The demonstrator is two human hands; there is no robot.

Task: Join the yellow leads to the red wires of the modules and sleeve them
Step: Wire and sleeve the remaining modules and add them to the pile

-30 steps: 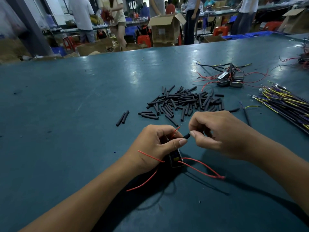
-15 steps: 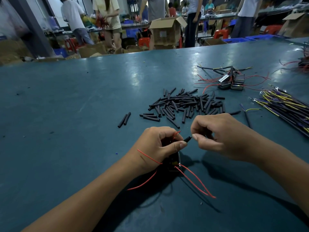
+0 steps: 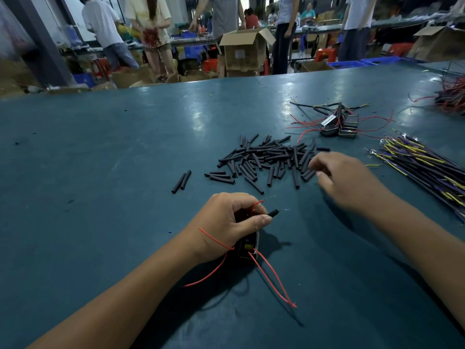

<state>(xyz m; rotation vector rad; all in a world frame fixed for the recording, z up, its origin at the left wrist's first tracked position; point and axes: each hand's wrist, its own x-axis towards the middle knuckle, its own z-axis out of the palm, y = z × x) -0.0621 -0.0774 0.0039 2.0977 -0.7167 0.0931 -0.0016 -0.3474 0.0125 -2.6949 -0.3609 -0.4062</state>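
Fingers (image 3: 259,219) of left hand (image 3: 231,222) pinching one sleeved red wire (image 3: 273,212); right hand (image 3: 344,180) blurred, grip unclear.

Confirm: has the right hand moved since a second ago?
Yes. The right hand left the left hand and went up-right, to the sleeve pile's right edge.

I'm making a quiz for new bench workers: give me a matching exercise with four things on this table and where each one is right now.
Things:
1. loose black sleeves
2. yellow leads
3. module with red wires
4. heap of modules

Places:
A. under the left hand, near the table's front
B. at the table's right edge, in a long bundle
C. far right, behind the sleeve pile
D. mid-table, where the right hand reaches

Pairs: 1-D, 2-B, 3-A, 4-C
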